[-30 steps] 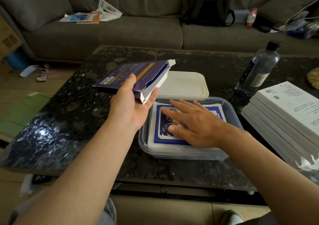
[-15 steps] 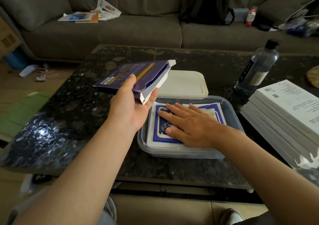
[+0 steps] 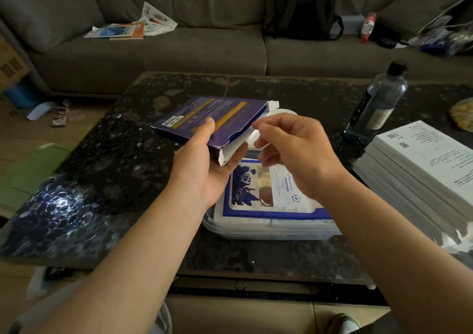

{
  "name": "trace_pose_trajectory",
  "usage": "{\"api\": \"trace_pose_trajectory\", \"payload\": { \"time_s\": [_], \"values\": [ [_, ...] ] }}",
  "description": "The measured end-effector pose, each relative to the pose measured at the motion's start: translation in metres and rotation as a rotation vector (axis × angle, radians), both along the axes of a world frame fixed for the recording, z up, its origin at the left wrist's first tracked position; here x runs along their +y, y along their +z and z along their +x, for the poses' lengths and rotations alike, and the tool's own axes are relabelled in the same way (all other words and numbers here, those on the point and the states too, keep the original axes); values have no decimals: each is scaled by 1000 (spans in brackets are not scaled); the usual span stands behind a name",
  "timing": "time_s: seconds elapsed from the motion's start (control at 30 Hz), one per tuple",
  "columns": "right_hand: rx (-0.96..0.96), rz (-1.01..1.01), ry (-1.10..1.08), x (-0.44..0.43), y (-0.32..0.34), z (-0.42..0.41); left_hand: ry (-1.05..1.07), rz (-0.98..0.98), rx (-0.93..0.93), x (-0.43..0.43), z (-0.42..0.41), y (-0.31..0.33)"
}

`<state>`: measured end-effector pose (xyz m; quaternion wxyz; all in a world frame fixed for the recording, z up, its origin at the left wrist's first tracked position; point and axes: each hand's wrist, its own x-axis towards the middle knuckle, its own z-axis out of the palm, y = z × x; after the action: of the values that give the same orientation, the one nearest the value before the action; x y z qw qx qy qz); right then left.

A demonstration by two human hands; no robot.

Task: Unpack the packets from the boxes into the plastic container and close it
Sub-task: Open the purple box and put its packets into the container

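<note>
My left hand [image 3: 204, 169] grips a flat purple box [image 3: 210, 113] with yellow stripes, held tilted above the table, its open white-lined end facing right. My right hand [image 3: 294, 151] hovers just right of that open end, above the container, fingers loosely curled and holding nothing. Below it stands the clear plastic container [image 3: 268, 231], with blue-and-white packets [image 3: 271, 192] stacked flat inside. The container's white lid [image 3: 286, 112] lies behind it, mostly hidden by the box and my right hand.
A stack of white boxes [image 3: 422, 169] sits at the table's right edge, with a dark-capped water bottle [image 3: 376, 103] behind it. The dark speckled table [image 3: 115, 167] spreads left. Beyond it is a grey sofa [image 3: 179, 49] with papers and a black backpack [image 3: 302, 8].
My right hand has lifted off the packets in the container and risen toward the box's open end. The left hand still holds the box in nearly the same place.
</note>
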<state>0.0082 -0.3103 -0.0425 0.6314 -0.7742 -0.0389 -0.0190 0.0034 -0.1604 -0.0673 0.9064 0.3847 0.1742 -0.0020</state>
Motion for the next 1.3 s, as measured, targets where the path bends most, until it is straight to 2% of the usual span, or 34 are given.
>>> {"api": "trace_pose_trajectory", "payload": {
  "time_s": [0.2, 0.4, 0.6, 0.77, 1.03, 1.3],
  "values": [
    [203, 87, -32, 8, 3, 2, 10, 63, 10, -4, -1, -2],
    [400, 287, 27, 11, 6, 1, -10, 99, 5, -6, 0, -8],
    [489, 406, -99, 14, 0, 6, -23, 181, -21, -12, 1, -11],
    [478, 366, -139, 15, -5, 10, -11, 175, -14, -10, 5, -11],
    [432, 394, -107, 5, -7, 16, 79, 26, 39, 1, 12, -9],
    [395, 116, -77, -24, 1, 21, 204, 7, 50, 18, 22, -7]
  ]
}}
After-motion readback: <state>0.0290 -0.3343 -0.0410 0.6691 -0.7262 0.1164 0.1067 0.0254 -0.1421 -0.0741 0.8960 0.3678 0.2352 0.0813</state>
